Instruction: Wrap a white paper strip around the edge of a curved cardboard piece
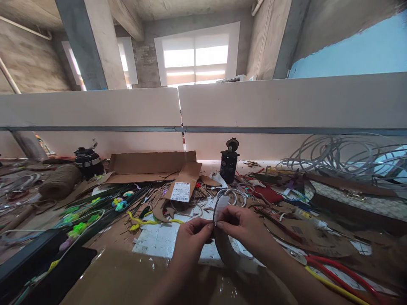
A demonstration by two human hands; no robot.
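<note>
Both of my hands meet over the middle of the worktable, pinching a curved grey-brown strip (226,250) with a whitish upper end (221,205). My left hand (193,237) is closed, its thumb and forefinger on the strip's left edge. My right hand (242,223) pinches the strip from the right, near the whitish part. Below the fingers the strip bends down toward the table. I cannot make out its material. Under the hands lies a worn white board (154,241). Pale rings (237,197) lie just behind the right hand.
An open cardboard box (152,167) and a black flask (228,165) stand behind. Colourful fuzzy flowers (78,228) and twine (60,182) are left. Right are red-handled tool grips (343,271), a patterned bag (359,203) and coiled clear tubing (337,154).
</note>
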